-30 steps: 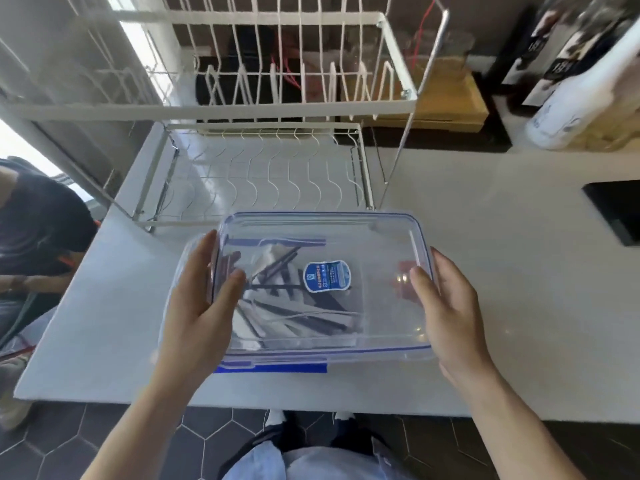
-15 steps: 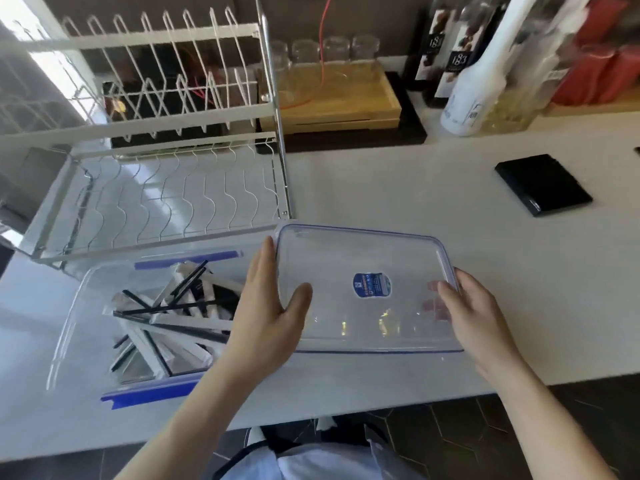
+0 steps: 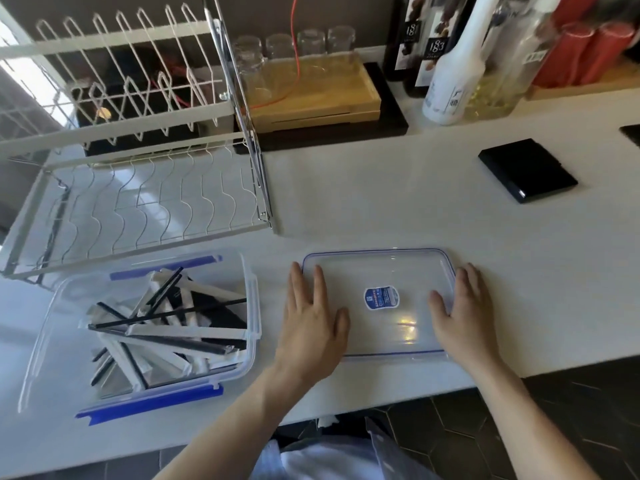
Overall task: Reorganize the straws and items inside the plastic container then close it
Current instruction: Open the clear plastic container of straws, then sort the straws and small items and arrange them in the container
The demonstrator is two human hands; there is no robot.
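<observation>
Now the lid (image 3: 379,303) is seen flat on the counter (image 3: 381,202), at about 3 o'clock from the container (image 3: 254,306), close beside it but apart. The left hand (image 3: 311,327) is laid on the lid's left edge, fingers (image 3: 320,285) spread flat, nothing gripped. The right hand (image 3: 462,317) is laid on the right edge, fingers likewise flat and spread. The container is left uncovered near the counter's front edge, blue clips (image 3: 152,403) shown on its long sides. Straws (image 3: 166,327), black ones and white-wrapped ones, are piled crisscross inside. A rack (image 3: 138,202) is set at 12 o'clock from the container; a black pad (image 3: 526,169) lies at 2 o'clock from the lid.
</observation>
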